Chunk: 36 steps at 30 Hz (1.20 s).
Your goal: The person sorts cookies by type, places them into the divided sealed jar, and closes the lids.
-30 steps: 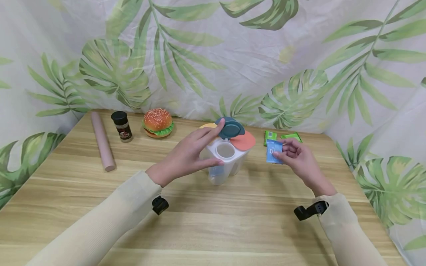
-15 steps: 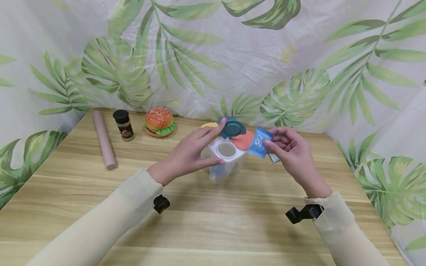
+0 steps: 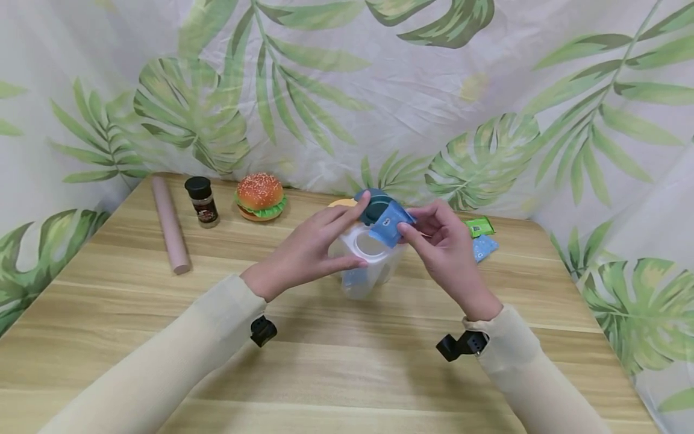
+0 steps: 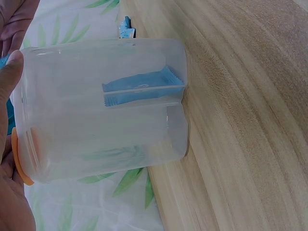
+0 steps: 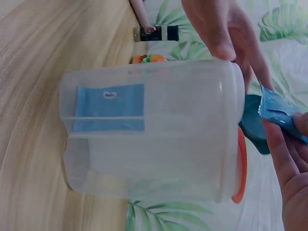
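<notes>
A translucent plastic storage container stands upright on the table, its dark teal flip lid raised off a round opening. My left hand holds its top, thumb at the front rim and index finger against the raised lid. Between thumb and fingers of my right hand is a small blue packet, pinched over the opening and partly covering it in the head view. Another blue packet lies inside the container, low in one compartment. An orange-yellow lid and a coral lid cap other openings.
Right of the container lie a green packet and a loose blue packet. Along the back left stand a toy hamburger and a black-capped spice jar, beside a pink rod. A leaf-print cloth hangs behind the table.
My right hand has carried the blue packet leftward from beside the container to over its opening. The packets behind it have come into sight. My left hand keeps its hold.
</notes>
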Each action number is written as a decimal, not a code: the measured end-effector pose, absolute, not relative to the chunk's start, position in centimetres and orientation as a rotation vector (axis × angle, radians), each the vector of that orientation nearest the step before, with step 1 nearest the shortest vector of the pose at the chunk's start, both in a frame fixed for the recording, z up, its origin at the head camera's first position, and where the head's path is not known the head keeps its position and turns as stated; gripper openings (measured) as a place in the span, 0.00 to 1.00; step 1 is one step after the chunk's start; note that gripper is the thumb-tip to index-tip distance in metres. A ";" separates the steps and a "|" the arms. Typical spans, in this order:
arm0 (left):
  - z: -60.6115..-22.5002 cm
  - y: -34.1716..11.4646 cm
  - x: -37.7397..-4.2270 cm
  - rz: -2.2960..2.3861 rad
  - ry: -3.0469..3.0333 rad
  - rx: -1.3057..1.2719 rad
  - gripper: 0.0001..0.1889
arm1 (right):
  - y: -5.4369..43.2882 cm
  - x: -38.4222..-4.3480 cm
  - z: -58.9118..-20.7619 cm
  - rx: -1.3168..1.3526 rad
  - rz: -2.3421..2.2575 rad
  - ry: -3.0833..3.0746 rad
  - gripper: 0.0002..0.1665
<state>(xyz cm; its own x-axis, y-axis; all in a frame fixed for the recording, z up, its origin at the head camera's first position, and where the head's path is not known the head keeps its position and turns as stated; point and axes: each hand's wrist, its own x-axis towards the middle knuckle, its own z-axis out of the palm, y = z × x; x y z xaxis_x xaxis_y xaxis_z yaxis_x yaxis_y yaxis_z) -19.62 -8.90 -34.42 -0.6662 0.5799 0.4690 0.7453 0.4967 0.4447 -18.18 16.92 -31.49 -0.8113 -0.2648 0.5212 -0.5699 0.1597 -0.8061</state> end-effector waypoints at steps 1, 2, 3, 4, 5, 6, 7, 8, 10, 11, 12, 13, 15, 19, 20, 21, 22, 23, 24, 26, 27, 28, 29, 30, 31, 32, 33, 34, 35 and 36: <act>-34.4 -8.9 -19.6 -0.926 -2.488 -1.123 0.55 | 16.7 -18.2 -31.6 0.817 1.687 -2.181 0.14; -34.4 -8.9 -19.6 -0.925 -2.492 -1.120 0.55 | 16.5 -18.2 -31.7 0.827 1.674 -2.186 0.14; -34.4 -8.9 -19.6 -0.924 -2.493 -1.118 0.55 | 16.3 -18.3 -31.8 0.836 1.648 -2.197 0.14; -34.4 -8.9 -19.6 -0.925 -2.497 -1.116 0.55 | 16.1 -18.3 -31.8 0.846 1.616 -2.211 0.14; -34.5 -8.9 -19.6 -0.925 -2.498 -1.115 0.55 | 16.0 -18.3 -31.9 0.855 1.580 -2.225 0.14; -34.5 -8.9 -19.6 -0.926 -2.498 -1.115 0.55 | 15.9 -18.3 -32.0 0.865 1.535 -2.242 0.14; -34.5 -8.8 -19.6 -0.927 -2.499 -1.115 0.55 | 15.8 -18.3 -32.0 0.878 1.494 -2.259 0.14; -34.5 -8.8 -19.6 -0.927 -2.499 -1.115 0.55 | 15.8 -18.3 -32.0 0.890 1.453 -2.273 0.16; -34.5 -8.8 -19.6 -0.929 -2.492 -1.119 0.54 | 15.7 -18.2 -32.0 0.910 1.367 -2.297 0.18; -34.5 -8.8 -19.6 -0.929 -2.485 -1.121 0.54 | 15.7 -18.2 -32.0 0.920 1.327 -2.304 0.19; -34.5 -8.8 -19.6 -0.929 -2.479 -1.122 0.54 | 15.7 -18.2 -32.0 0.931 1.294 -2.307 0.19; -34.5 -8.8 -19.6 -0.929 -2.472 -1.123 0.54 | 15.7 -18.1 -32.0 0.945 1.268 -2.305 0.20; -34.5 -8.8 -19.6 -0.927 -2.461 -1.123 0.54 | 15.7 -18.2 -32.1 0.972 1.221 -2.294 0.18; -34.5 -8.8 -19.6 -0.921 -2.457 -1.117 0.54 | 15.7 -18.3 -32.2 1.021 1.148 -2.255 0.15; -34.5 -8.8 -19.6 -0.920 -2.458 -1.115 0.54 | 15.7 -18.4 -32.2 1.027 1.138 -2.251 0.14; -34.6 -8.8 -19.7 -0.921 -2.457 -1.115 0.54 | 15.7 -18.4 -32.2 1.032 1.128 -2.246 0.14; -34.6 -8.8 -19.7 -0.921 -2.459 -1.114 0.55 | 15.7 -18.4 -32.2 1.035 1.121 -2.245 0.14; -34.6 -8.8 -19.7 -0.921 -2.459 -1.114 0.55 | 15.7 -18.4 -32.2 1.039 1.118 -2.247 0.14; -34.6 -8.8 -19.7 -0.921 -2.460 -1.115 0.55 | 15.6 -18.4 -32.3 1.045 1.116 -2.249 0.14; -34.7 -8.8 -19.7 -0.920 -2.455 -1.120 0.55 | 15.6 -18.4 -32.3 1.067 1.097 -2.250 0.14; -34.7 -8.8 -19.7 -0.921 -2.453 -1.122 0.55 | 15.5 -18.4 -32.4 1.080 1.084 -2.249 0.14; -34.7 -8.8 -19.7 -0.920 -2.450 -1.124 0.55 | 15.4 -18.4 -32.4 1.096 1.072 -2.249 0.14; -34.7 -8.8 -19.7 -0.919 -2.449 -1.125 0.55 | 15.3 -18.4 -32.4 1.115 1.055 -2.254 0.14; -34.7 -8.9 -19.7 -0.919 -2.447 -1.128 0.55 | 15.3 -18.4 -32.5 1.132 1.033 -2.258 0.14; -34.7 -8.9 -19.7 -0.920 -2.445 -1.130 0.55 | 15.2 -18.4 -32.6 1.145 1.017 -2.262 0.14; -34.7 -8.9 -19.7 -0.921 -2.446 -1.131 0.54 | 15.1 -18.4 -32.7 1.150 1.005 -2.265 0.14; -34.7 -8.9 -19.8 -0.921 -2.444 -1.133 0.54 | 15.1 -18.4 -32.8 1.154 1.002 -2.268 0.14; -34.7 -8.9 -19.8 -0.921 -2.444 -1.135 0.54 | 15.1 -18.4 -32.8 1.158 0.998 -2.272 0.14; -34.7 -8.9 -19.8 -0.921 -2.444 -1.137 0.54 | 15.1 -18.5 -32.9 1.163 0.990 -2.275 0.14; -34.7 -8.9 -19.8 -0.925 -2.440 -1.139 0.55 | 15.1 -18.5 -33.0 1.169 0.986 -2.274 0.14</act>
